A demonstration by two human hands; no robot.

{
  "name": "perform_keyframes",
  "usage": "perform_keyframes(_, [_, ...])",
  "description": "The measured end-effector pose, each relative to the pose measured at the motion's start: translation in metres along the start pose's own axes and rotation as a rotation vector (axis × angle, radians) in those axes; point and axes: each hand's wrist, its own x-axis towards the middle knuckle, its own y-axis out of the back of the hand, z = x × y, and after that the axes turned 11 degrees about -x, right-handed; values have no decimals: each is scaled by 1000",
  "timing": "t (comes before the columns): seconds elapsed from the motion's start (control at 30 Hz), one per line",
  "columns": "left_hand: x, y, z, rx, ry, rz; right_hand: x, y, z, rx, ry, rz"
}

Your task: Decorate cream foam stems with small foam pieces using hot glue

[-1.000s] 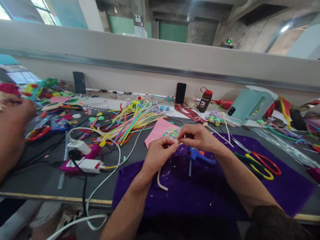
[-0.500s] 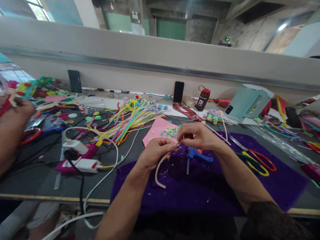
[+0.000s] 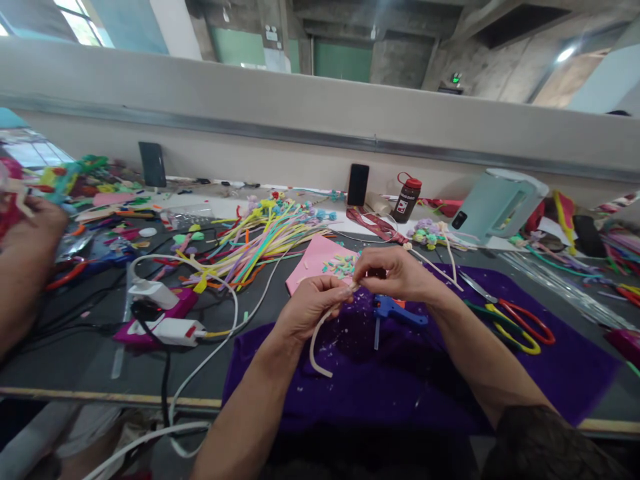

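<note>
A long, dark grey surface (image 3: pixel 75 360) with a pale wooden front edge runs across the view. Behind it rises a low, light grey partition wall (image 3: pixel 300 107), with a metal rail (image 3: pixel 280 135) running along its length. Above the partition, the room opens into a bare concrete hall: rough concrete beams (image 3: pixel 450 20) cross the ceiling, and a concrete pillar (image 3: pixel 395 63) stands beside green wall panels (image 3: pixel 343 61). A small green lit sign (image 3: pixel 455 79) hangs in the dim area beyond. Daylight enters through a window (image 3: pixel 75 20) at the upper left, and a bright lamp (image 3: pixel 566 55) glows at the upper right.
</note>
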Motion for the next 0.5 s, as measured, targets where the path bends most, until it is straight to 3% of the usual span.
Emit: perform_keyframes(0.5, [-1,-1,2,28,-58,52,1,-2,0,68,-42,39])
